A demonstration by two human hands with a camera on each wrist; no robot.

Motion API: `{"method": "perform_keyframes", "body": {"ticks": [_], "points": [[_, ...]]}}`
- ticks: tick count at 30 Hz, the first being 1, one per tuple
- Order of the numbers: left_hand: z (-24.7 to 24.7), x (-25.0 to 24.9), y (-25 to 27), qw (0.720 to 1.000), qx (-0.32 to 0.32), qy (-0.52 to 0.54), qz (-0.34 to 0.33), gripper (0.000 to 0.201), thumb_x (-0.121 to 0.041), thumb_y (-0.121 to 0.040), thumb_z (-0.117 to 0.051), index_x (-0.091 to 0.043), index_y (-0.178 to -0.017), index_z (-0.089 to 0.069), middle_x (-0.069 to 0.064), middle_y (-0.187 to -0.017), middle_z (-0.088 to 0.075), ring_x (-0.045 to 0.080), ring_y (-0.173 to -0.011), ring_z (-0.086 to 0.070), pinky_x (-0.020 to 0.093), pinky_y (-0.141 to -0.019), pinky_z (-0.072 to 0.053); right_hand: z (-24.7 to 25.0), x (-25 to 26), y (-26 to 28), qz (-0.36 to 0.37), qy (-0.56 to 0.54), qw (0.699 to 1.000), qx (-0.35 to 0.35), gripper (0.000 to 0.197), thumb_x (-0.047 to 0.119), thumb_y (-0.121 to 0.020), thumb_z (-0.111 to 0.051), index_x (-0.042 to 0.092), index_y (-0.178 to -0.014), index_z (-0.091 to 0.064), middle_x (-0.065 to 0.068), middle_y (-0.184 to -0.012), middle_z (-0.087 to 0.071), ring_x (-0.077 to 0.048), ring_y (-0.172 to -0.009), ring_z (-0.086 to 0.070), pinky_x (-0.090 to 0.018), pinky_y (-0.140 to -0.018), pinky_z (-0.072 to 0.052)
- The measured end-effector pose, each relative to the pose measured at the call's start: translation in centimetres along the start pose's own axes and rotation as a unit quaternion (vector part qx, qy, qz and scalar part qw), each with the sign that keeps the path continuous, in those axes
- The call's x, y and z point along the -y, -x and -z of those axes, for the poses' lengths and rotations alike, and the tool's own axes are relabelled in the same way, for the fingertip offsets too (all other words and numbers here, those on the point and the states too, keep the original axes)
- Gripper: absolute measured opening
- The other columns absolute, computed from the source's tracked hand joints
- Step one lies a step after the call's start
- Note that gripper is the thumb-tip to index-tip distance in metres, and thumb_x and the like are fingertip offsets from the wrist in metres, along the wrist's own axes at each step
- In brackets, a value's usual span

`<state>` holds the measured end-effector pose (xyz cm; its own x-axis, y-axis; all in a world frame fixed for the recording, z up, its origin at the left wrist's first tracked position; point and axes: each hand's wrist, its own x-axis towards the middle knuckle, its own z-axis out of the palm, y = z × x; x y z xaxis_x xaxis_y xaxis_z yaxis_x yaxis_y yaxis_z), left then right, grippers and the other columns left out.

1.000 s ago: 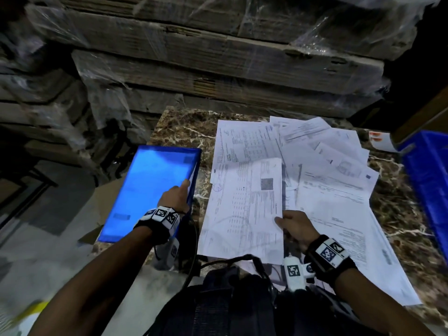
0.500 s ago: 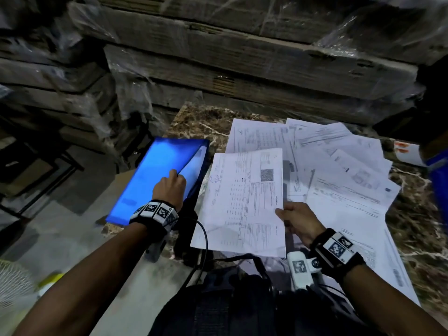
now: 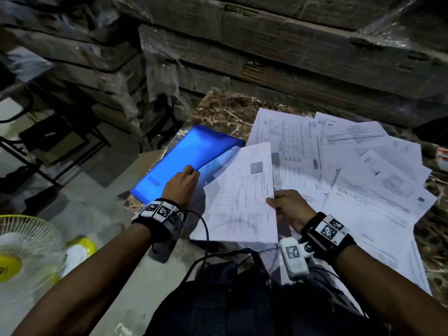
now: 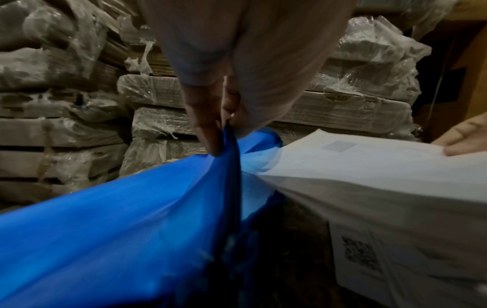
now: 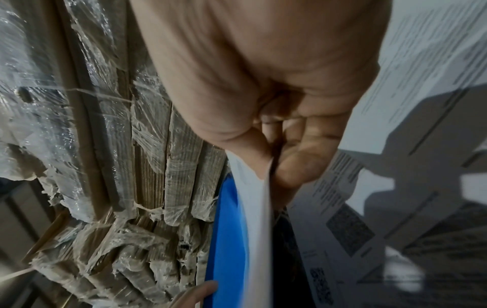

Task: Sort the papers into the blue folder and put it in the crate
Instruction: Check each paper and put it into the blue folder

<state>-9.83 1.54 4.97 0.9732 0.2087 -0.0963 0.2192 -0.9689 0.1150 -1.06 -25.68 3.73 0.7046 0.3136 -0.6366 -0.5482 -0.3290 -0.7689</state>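
Wrapped brown cardboard boxes (image 3: 278,52) are standing behind a brown marble table (image 3: 225,110). Left hand (image 3: 180,187) fingers are pinching the thin blue plastic folder's (image 3: 184,163) top flap up, and the right hand (image 3: 288,209) is pinching one white printed sheet (image 3: 242,195) going in. Many loose white papers (image 3: 363,175) are waiting on the table; no crate is showing.

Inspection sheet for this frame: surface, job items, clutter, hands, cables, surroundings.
Surface: marble-patterned tabletop, largely under papers.
Job's things: blue folder at the table's left edge, cover lifted; loose papers fanned to the right; held sheet angled toward the folder. Crate: not seen.
Clutter: nothing seen.
Hands: left hand pinches the folder cover; right hand pinches the held sheet.
Cables: black cable loops from the left wristband.
Surroundings: plastic-wrapped cardboard stacks; yellow fan on the floor.
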Motion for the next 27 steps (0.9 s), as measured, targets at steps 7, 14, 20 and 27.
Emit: {"method": "perform_keyframes", "body": {"ticks": [7, 14, 20, 27], "points": [[0.1, -0.3, 1.1, 0.999, 0.007, 0.048, -0.016, 0.047, -0.019, -0.068, -0.029, 0.0, -0.097, -0.06, 0.021, -0.107, -0.052, 0.04, -0.08, -0.057, 0.04, -0.058, -0.039, -1.0, -1.5, -0.9, -0.003, -0.029, 0.996, -0.086, 0.018, -0.003, -0.086, -0.06, -0.018, -0.095, -0.062, -0.023, -0.081, -0.062, -0.03, -0.067, -0.048, -0.029, -0.05, -0.031], [-1.2, 0.3, 1.6, 0.999, 0.008, -0.018, -0.045, 0.041, -0.032, -0.084, -0.04, -0.011, -0.115, -0.059, 0.009, -0.12, -0.054, 0.034, -0.095, -0.056, 0.039, -0.053, -0.046, -2.1, -2.2, -0.3, 0.032, -0.051, 0.99, -0.129, 0.014, -0.006, -0.087, -0.056, -0.008, -0.076, -0.064, -0.016, -0.077, -0.064, -0.025, -0.068, -0.053, -0.031, -0.057, -0.036], [-0.1, -1.0, 3.4, 0.999, 0.006, 0.002, -0.048, 0.079, -0.051, -0.074, -0.008, -0.017, -0.133, -0.048, 0.002, -0.14, -0.044, 0.031, -0.101, -0.054, 0.033, -0.055, -0.04, -3.3, -2.2, -0.4, 0.05, -0.051, 0.985, -0.16, 0.015, -0.006, -0.085, -0.055, -0.007, -0.072, -0.061, -0.016, -0.07, -0.052, -0.02, -0.053, -0.041, -0.023, -0.046, -0.028], [-1.3, -0.3, 3.8, 0.998, 0.001, -0.054, -0.02, 0.023, -0.034, -0.078, -0.045, -0.016, -0.081, -0.059, 0.007, -0.085, -0.054, 0.03, -0.063, -0.054, 0.026, -0.039, -0.031, -4.6, -3.0, -1.4, 0.032, -0.065, 0.982, -0.174, 0.011, -0.002, -0.083, -0.056, 0.006, -0.076, -0.059, -0.013, -0.07, -0.05, -0.022, -0.06, -0.041, -0.027, -0.05, -0.026]]}}
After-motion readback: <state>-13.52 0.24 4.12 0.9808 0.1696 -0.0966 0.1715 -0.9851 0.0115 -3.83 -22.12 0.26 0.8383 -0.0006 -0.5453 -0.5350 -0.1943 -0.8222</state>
